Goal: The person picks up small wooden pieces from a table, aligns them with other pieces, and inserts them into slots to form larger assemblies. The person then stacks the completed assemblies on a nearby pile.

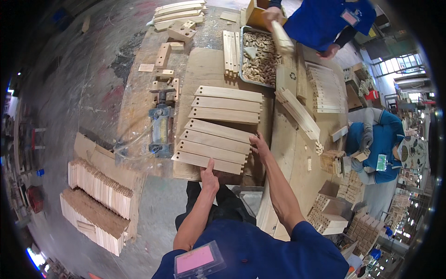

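A group of several pale wooden slats [211,148] lies side by side on the bench in front of me, each with a dark hole near its left end and pegs at its right end. My left hand [210,179] grips the near edge, thumb laid over the closest slat and its other fingers curled, partly hidden. At the pegged right ends, my right hand [261,148] has its fingers bent against the slats. Just beyond, three similar slats [226,103] lie together, separated from the near group by a wedge-shaped gap.
Left of the slats stands a blue metal clamp device [160,130] with hoses. A tray of wooden dowels [242,56] sits at the back. Across the bench, a co-worker's hand [273,17] holds wooden pieces; another person [378,144] works at right. Stacked slats [95,218] rest lower left.
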The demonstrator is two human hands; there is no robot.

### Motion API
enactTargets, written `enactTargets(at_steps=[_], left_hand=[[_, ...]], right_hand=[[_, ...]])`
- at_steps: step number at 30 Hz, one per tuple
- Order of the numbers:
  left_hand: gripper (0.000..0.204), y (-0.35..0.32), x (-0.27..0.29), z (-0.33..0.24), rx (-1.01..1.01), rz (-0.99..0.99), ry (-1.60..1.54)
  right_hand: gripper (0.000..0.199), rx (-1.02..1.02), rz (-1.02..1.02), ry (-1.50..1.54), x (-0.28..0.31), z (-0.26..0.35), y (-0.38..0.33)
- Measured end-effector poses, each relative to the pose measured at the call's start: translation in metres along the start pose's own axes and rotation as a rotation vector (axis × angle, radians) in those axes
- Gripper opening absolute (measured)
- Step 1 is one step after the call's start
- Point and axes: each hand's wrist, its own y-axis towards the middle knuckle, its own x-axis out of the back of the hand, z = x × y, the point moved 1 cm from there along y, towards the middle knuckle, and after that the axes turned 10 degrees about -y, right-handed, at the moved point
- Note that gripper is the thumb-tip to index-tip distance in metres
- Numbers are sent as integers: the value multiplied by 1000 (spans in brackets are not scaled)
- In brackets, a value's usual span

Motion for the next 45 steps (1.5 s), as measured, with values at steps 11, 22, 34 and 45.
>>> enactTargets(at_steps=[11, 22, 34, 45], left_hand=[[68, -17, 39, -23, -49, 0, 167], [67, -14, 24, -11, -151, -15, 219], [71, -24, 50, -13, -96, 4, 79], [80, -26, 82, -30, -227, 82, 264]], right_hand=[[77, -188, 606, -564, 24, 12, -51], [86, 175, 622, -756, -70, 61, 10], [81, -120, 619, -584, -84, 45, -14], [81, -48, 453, -255, -94, -25, -59]])
